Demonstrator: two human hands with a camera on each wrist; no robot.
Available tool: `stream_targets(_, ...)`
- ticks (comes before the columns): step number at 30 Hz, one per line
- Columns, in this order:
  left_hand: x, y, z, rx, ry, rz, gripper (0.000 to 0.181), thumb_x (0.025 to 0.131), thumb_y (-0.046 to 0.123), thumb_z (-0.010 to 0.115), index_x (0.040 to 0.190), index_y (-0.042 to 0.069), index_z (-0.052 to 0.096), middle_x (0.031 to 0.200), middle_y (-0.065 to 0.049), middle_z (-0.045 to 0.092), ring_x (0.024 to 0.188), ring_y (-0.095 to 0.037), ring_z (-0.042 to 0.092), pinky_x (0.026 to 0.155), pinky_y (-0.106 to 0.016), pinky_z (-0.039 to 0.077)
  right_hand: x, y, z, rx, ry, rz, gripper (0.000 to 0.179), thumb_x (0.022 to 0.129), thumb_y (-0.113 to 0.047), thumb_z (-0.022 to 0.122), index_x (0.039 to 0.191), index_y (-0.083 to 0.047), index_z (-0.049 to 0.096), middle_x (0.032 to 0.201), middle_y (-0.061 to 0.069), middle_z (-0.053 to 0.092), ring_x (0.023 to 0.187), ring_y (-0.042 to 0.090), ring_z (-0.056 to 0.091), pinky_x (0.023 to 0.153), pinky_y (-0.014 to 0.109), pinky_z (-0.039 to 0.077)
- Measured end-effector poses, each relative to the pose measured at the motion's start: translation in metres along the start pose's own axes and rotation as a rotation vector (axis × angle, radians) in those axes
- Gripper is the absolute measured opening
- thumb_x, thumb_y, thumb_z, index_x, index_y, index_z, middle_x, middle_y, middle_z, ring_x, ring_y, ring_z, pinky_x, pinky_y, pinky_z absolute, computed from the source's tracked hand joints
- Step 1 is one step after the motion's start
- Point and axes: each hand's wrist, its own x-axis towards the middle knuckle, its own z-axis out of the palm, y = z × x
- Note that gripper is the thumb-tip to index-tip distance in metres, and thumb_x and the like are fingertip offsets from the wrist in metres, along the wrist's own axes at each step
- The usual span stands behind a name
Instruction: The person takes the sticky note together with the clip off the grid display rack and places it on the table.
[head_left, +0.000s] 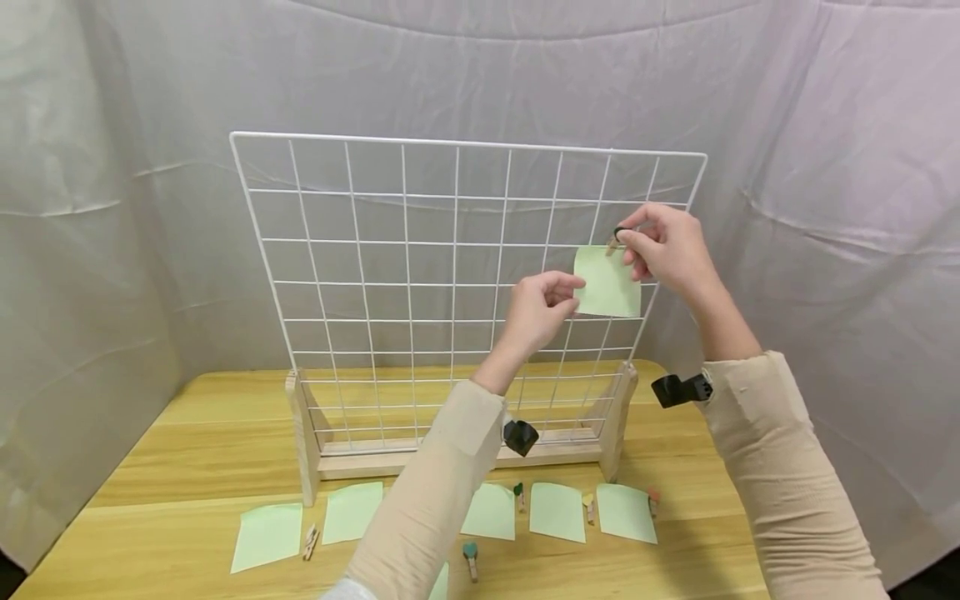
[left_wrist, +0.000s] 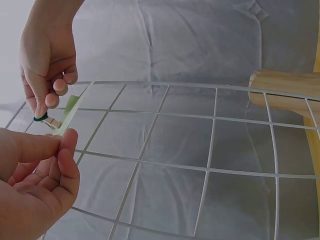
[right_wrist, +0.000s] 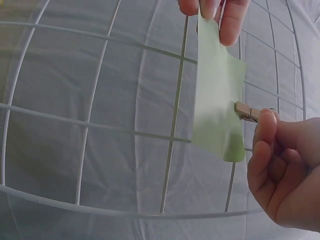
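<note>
Against the upper right of a white wire grid panel (head_left: pixel 455 242), my left hand (head_left: pixel 538 310) pinches the left edge of a pale green paper square (head_left: pixel 606 285). My right hand (head_left: pixel 669 250) pinches the dark-topped end of a small wooden clothespin (right_wrist: pixel 246 111). The clothespin's tip lies over the paper's upper edge in the head view. Seen from the right wrist, the paper (right_wrist: pixel 215 95) bends and hangs in front of the wires, with the clothespin biting its edge. In the left wrist view the clothespin (left_wrist: pixel 52 122) sits close above my left fingertips.
The grid stands in a wooden base (head_left: pixel 457 460) on a wood-grain table (head_left: pixel 165 467). Several green squares (head_left: pixel 267 537) lie in front, with small clothespins between them, one teal-topped (head_left: pixel 471 560). Grey cloth (head_left: pixel 465 75) hangs behind and beside. Black straps (head_left: pixel 678 389) stick out from the sleeves.
</note>
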Motion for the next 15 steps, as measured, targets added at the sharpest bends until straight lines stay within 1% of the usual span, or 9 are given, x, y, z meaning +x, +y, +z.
stream_targets(4, -0.003, 0.0, -0.001, -0.005, -0.006, -0.001, 0.02, 0.079, -0.009, 0.058, 0.097, -0.004, 0.064, 0.081, -0.013, 0.065, 0.062, -0.017, 0.06, 0.054, -0.017, 0.046, -0.001, 0.0, 0.0, 0.049, 0.029, -0.004, 0.015, 0.087, -0.006, 0.055, 0.097, 0.005, 0.055, 0.055, 0.003, 0.054, 0.038, 0.011, 0.048, 0.041, 0.022, 0.046)
stream_targets(10, -0.009, 0.0, -0.005, -0.01, -0.016, -0.011, 0.02, 0.079, -0.008, 0.059, 0.098, -0.003, 0.064, 0.081, -0.012, 0.064, 0.061, -0.014, 0.058, 0.051, -0.017, 0.044, -0.003, -0.001, -0.001, 0.097, 0.073, -0.043, 0.018, 0.088, -0.004, 0.054, 0.102, 0.006, 0.054, 0.053, 0.0, 0.054, 0.036, 0.013, 0.047, 0.04, 0.02, 0.044)
stream_targets(13, -0.012, -0.001, -0.007, -0.001, -0.027, -0.007, 0.02, 0.08, -0.007, 0.06, 0.099, -0.003, 0.064, 0.082, -0.012, 0.064, 0.062, -0.012, 0.057, 0.052, -0.016, 0.043, -0.005, -0.001, -0.002, 0.123, 0.083, -0.052, 0.02, 0.089, -0.005, 0.053, 0.105, 0.006, 0.052, 0.054, 0.0, 0.054, 0.036, 0.012, 0.046, 0.04, 0.02, 0.044)
stream_targets(15, -0.015, -0.002, -0.007, 0.001, -0.033, -0.007, 0.02, 0.079, -0.006, 0.06, 0.099, -0.003, 0.064, 0.083, -0.012, 0.064, 0.063, -0.012, 0.058, 0.053, -0.016, 0.043, -0.006, -0.001, -0.001, 0.139, 0.083, -0.059, 0.021, 0.089, -0.006, 0.052, 0.106, 0.006, 0.051, 0.054, 0.002, 0.054, 0.036, 0.011, 0.046, 0.041, 0.02, 0.044)
